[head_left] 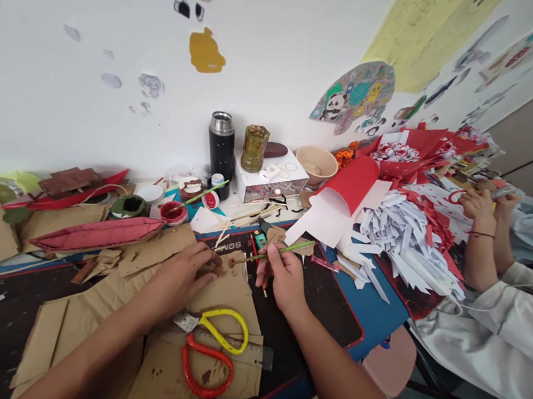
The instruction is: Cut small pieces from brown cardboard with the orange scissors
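Note:
My right hand (283, 281) is closed on a paintbrush (262, 257) with a green handle. Its brown, paint-loaded bristles point left, just above a sheet of cardboard (229, 295). On that sheet, the curled fingers of my left hand (191, 273) meet over a small brown piece (218, 271), partly hidden by the fingertips. Nearer to me lie scissors (223, 331) with one yellow and one red handle loop, beside a clear ruler (254, 353). A pink-red cardboard boat shape (102, 236) rests left of my hands, next to a jar of red paint (173, 213).
Along the wall stand a black thermos (221, 150), a green-brown cup (254, 149) on a white box (272, 178), and a beige bowl (318, 165). White paper strips (397, 234) pile up at right. Another person's hands (482, 207) work beyond them.

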A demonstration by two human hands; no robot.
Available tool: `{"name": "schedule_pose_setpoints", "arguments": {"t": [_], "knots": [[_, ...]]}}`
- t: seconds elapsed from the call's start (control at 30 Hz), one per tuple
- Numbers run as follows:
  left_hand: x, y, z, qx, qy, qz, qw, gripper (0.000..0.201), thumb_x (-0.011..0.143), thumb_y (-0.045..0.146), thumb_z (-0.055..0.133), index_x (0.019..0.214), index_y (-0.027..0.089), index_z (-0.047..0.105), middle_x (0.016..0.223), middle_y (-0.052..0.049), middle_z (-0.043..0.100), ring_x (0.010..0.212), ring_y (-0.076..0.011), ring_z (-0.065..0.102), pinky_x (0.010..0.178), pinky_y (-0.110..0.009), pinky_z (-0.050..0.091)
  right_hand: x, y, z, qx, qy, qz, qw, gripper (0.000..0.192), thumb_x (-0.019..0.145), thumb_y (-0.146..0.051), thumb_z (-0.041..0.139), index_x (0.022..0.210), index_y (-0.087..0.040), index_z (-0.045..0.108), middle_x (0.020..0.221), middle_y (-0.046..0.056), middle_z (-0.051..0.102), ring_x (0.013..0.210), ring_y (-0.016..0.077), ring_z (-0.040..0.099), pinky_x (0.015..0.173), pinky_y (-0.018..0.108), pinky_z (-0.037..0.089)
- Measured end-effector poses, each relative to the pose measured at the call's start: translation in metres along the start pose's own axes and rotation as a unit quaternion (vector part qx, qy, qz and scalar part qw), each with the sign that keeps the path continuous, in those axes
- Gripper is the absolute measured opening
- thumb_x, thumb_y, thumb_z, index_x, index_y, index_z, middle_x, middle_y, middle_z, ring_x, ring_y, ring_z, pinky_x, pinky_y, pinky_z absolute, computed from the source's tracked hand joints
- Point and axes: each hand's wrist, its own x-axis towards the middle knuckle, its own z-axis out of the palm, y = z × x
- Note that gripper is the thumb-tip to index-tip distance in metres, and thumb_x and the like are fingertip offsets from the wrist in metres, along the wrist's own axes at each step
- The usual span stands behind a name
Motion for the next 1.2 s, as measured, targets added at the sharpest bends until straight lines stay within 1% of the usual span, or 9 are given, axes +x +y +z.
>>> {"name": "schedule_pose_setpoints", "arguments": {"t": [0.17, 0.4, 0.57, 0.8, 1.03, 1.2], "knots": [[-0.0009, -0.0011, 0.0011, -0.006, 0.003, -0.009, 1.000, 0.016, 0.098, 0.027, 0.057, 0.099, 0.026, 0.073, 0.106, -0.006, 0.073, 0.102, -0.0279, 0.072, 0.092, -0.041, 0.058, -0.0009, -0.0003, 0.0003, 0.000, -0.008, 0.003, 1.000, 0.061, 0.086, -0.079, 0.076, 0.089, -0.018, 0.067, 0.059, 0.000, 0.069, 0.038, 0.0122, 0.060, 0.035, 0.018, 0.040], [-0.0026, -0.0016, 0.0038, -0.009, 0.029, 0.005, 1.000, 0.013, 0.098, 0.027, 0.061, 0.099, 0.027, 0.074, 0.105, -0.006, 0.076, 0.103, -0.0282, 0.073, 0.095, -0.042, 0.059, -0.0032, 0.0003, 0.0057, -0.003, -0.039, 0.010, 0.999, 0.061, 0.086, -0.079, 0.076, 0.089, -0.018, 0.068, 0.058, -0.001, 0.067, 0.039, 0.0120, 0.060, 0.036, 0.018, 0.039], [-0.0028, -0.0052, 0.0066, -0.010, 0.027, -0.013, 0.999, 0.014, 0.098, 0.030, 0.062, 0.100, 0.026, 0.075, 0.109, -0.007, 0.077, 0.106, -0.0300, 0.073, 0.098, -0.045, 0.059, -0.0034, 0.0022, 0.0079, -0.003, -0.048, 0.017, 0.999, 0.061, 0.087, -0.079, 0.076, 0.089, -0.018, 0.069, 0.060, 0.000, 0.068, 0.040, 0.0123, 0.062, 0.036, 0.018, 0.040], [-0.0035, -0.0031, 0.0066, -0.013, 0.032, -0.015, 0.999, 0.016, 0.099, 0.033, 0.061, 0.099, 0.026, 0.075, 0.107, -0.008, 0.077, 0.104, -0.0293, 0.072, 0.097, -0.044, 0.058, -0.0018, 0.0045, 0.0077, -0.002, -0.045, 0.018, 0.999, 0.061, 0.087, -0.079, 0.076, 0.089, -0.018, 0.070, 0.060, -0.001, 0.068, 0.040, 0.0117, 0.062, 0.036, 0.017, 0.039], [-0.0039, -0.0043, 0.0075, -0.009, 0.033, -0.015, 0.999, 0.015, 0.099, 0.033, 0.062, 0.098, 0.026, 0.075, 0.106, -0.007, 0.077, 0.105, -0.0296, 0.072, 0.098, -0.044, 0.057, -0.0001, 0.0018, 0.0017, -0.002, -0.014, 0.008, 1.000, 0.060, 0.087, -0.077, 0.077, 0.089, -0.018, 0.068, 0.060, 0.000, 0.069, 0.039, 0.0118, 0.061, 0.035, 0.018, 0.040], [-0.0041, -0.0051, 0.0087, -0.003, 0.043, -0.015, 0.999, 0.016, 0.098, 0.033, 0.062, 0.099, 0.026, 0.076, 0.106, -0.008, 0.077, 0.104, -0.0296, 0.072, 0.097, -0.043, 0.057, -0.0007, 0.0019, 0.0041, 0.006, -0.029, 0.014, 0.999, 0.063, 0.085, -0.079, 0.078, 0.089, -0.017, 0.068, 0.060, 0.000, 0.069, 0.039, 0.0117, 0.062, 0.035, 0.017, 0.040]]}}
